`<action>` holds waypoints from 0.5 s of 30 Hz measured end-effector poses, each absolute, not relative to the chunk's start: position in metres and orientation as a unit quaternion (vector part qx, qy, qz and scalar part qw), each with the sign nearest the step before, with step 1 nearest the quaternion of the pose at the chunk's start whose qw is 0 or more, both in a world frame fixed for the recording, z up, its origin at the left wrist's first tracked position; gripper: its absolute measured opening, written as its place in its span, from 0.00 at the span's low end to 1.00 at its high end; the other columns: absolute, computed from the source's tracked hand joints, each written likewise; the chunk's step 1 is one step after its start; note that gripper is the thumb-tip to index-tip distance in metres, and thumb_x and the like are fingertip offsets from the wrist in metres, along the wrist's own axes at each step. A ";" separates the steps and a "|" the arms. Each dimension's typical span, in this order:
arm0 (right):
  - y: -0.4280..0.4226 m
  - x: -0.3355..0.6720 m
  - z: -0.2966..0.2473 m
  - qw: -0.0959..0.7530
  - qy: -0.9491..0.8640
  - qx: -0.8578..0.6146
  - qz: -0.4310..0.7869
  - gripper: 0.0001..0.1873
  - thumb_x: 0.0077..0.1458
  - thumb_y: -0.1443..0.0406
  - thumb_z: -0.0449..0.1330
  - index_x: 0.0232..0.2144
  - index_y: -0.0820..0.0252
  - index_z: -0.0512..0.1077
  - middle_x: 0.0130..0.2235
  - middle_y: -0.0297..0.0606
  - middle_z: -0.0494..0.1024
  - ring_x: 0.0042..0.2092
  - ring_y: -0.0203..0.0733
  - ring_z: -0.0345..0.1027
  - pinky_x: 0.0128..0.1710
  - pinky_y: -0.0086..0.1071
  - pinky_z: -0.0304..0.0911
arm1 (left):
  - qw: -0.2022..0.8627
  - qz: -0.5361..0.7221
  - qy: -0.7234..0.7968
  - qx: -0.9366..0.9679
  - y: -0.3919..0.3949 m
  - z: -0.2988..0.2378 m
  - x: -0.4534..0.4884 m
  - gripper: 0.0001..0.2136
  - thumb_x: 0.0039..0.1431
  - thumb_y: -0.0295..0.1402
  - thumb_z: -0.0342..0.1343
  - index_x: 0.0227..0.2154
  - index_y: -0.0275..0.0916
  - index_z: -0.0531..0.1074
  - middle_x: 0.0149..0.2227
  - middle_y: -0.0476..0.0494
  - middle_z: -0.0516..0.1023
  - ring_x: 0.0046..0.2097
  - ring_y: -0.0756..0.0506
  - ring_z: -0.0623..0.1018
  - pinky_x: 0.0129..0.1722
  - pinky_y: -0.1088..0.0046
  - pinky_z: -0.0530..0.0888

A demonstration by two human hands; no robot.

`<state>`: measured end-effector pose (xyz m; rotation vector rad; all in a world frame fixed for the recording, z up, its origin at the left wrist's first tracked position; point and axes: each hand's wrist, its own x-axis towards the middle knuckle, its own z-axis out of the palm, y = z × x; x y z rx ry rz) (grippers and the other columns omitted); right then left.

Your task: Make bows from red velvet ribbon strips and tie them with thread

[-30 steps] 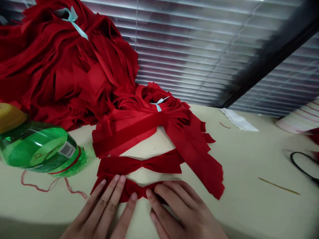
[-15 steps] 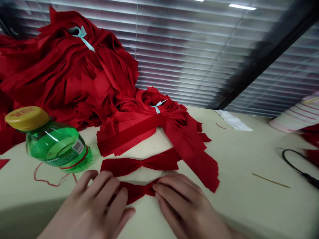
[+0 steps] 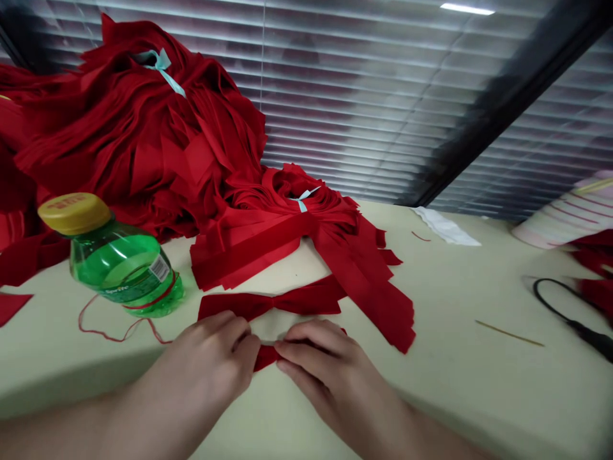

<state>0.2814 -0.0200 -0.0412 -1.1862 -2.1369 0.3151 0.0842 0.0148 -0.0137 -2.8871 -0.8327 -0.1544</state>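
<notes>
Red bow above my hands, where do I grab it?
Pinch the upper red bow at its narrow waist from the far side; your left hand and right hand crowd the near side, and its flared ends lie flat.

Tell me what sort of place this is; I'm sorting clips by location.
Probably a bow-making workshop: a heap of cut red fabric strips bundled with pale blue ribbon, a flat red bow on a cream worktable.

A red velvet bow (image 3: 266,358) lies flat, pinched narrow, mostly hidden from view.

Head-worn view, facing forward and down
</notes>
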 end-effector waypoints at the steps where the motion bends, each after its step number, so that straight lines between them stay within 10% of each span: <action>1: -0.020 0.282 -0.042 0.334 -0.814 -0.455 0.132 0.08 0.59 0.68 0.56 0.36 0.57 0.75 0.34 0.34 0.75 0.36 0.38 0.69 0.36 0.33 0.66 | 0.089 -0.031 -0.267 -0.959 0.014 -0.013 0.085 0.13 0.45 0.13 0.50 0.26 0.37 0.73 0.27 0.47 0.75 0.29 0.42 0.75 0.26 0.66 0.75; 15: -0.018 0.287 -0.041 0.339 -0.807 -0.446 0.187 0.08 0.57 0.70 0.58 0.38 0.56 0.75 0.36 0.34 0.76 0.37 0.38 0.69 0.39 0.34 0.65 | -0.057 0.073 -0.401 -0.911 0.022 0.011 0.069 0.09 0.54 0.20 0.50 0.26 0.36 0.73 0.28 0.44 0.77 0.29 0.43 0.76 0.27 0.69 0.68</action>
